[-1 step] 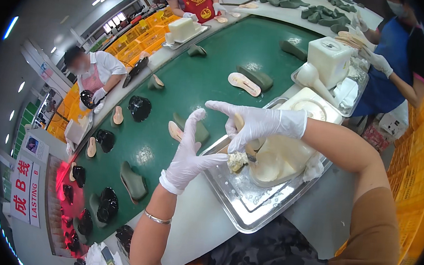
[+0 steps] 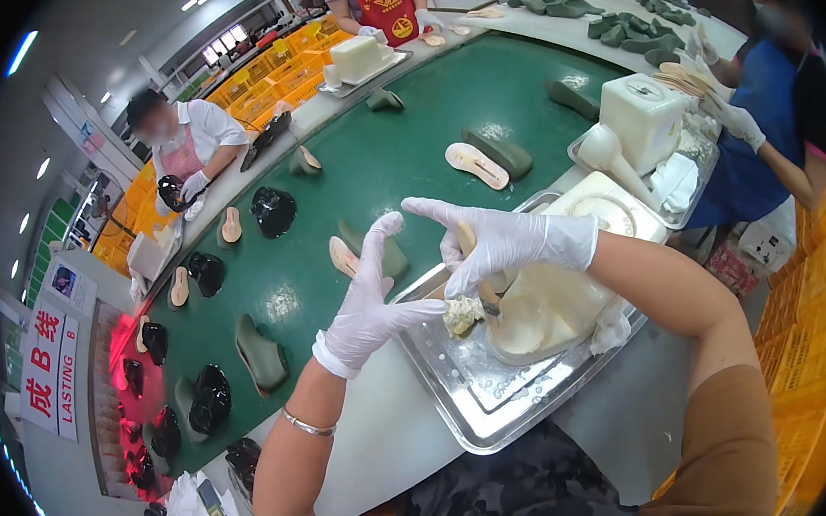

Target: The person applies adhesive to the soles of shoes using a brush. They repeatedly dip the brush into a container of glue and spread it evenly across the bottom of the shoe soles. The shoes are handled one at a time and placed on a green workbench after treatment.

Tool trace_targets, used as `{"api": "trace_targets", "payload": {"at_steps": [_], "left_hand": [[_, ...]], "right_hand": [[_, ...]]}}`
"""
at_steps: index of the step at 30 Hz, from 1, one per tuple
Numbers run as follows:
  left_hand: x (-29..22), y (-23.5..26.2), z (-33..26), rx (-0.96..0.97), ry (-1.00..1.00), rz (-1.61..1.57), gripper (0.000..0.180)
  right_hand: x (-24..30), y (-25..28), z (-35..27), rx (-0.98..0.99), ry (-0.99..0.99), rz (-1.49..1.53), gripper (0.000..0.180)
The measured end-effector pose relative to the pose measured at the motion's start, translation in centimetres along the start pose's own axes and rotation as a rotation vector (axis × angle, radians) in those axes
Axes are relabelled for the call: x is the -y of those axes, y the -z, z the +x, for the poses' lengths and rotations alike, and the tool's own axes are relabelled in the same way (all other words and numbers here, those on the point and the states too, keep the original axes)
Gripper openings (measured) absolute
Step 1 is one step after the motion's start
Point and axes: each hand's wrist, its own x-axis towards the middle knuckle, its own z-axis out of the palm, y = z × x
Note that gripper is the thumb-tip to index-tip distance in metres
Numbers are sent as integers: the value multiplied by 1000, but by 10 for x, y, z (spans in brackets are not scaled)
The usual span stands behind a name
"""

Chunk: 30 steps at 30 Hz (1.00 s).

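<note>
Centrally, left hand [image 2: 368, 298] in thin white glove, fingers spread and half-open, thumb raised, fingertips touching crumbly off-white brush head [image 2: 464, 313]; silver bangle [image 2: 308, 426] on bare wrist below. Right hand [image 2: 492, 243], likewise gloved, arched over from the right, index finger stretched leftward, remaining fingers curled round brush handle [image 2: 472, 253], pale and mostly hidden in the grip. Brush head held low over near-left part of shiny steel tray [image 2: 479, 404], rectangular with rounded corners and raised lip, smeared with pale residue. Cream-coloured glue tub [image 2: 550, 303], smooth and glossy, standing in the tray just right of the brush head, with white rag [image 2: 611, 327] crumpled against its right side. Tray resting on pale bench edge [image 2: 389, 440], close beside green conveyor belt [image 2: 424, 113], matte and curving away leftward. Scattered on the belt: olive-green shoe lasts [image 2: 260, 353], glossy black shoe uppers [image 2: 273, 210], tan flat insoles [image 2: 477, 164], all well apart, leaving bare green lanes between them. Nearest last [image 2: 389, 254] and insole [image 2: 342, 255] just beyond the left hand's fingers. Farther right, second tray with white square container [image 2: 642, 116] and white scoop [image 2: 607, 155]. Other gloved workers [image 2: 184, 143] stationed along the belt's outer rim, beside yellow crates [image 2: 272, 82].
</note>
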Motion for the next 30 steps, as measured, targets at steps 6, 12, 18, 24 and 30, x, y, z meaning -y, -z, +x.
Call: {"api": "trace_targets", "payload": {"at_steps": [6, 12, 18, 24, 30], "left_hand": [[-1, -4, -1, 17, -50, -8, 114], [-2, -6, -2, 30, -60, -18, 114], [-6, -5, -1, 37, -10, 3, 114], [-2, -5, 0, 31, 5, -18, 114], [-2, -2, -3, 17, -7, -28, 112]], "right_hand": [[-4, 0, 2, 19, 21, -47, 108], [-2, -2, 1, 10, -6, -105, 107], [1, -1, -2, 2, 15, -125, 105], [-4, -1, -1, 15, 18, -157, 106], [-2, -2, 1, 3, -2, -157, 109]]}}
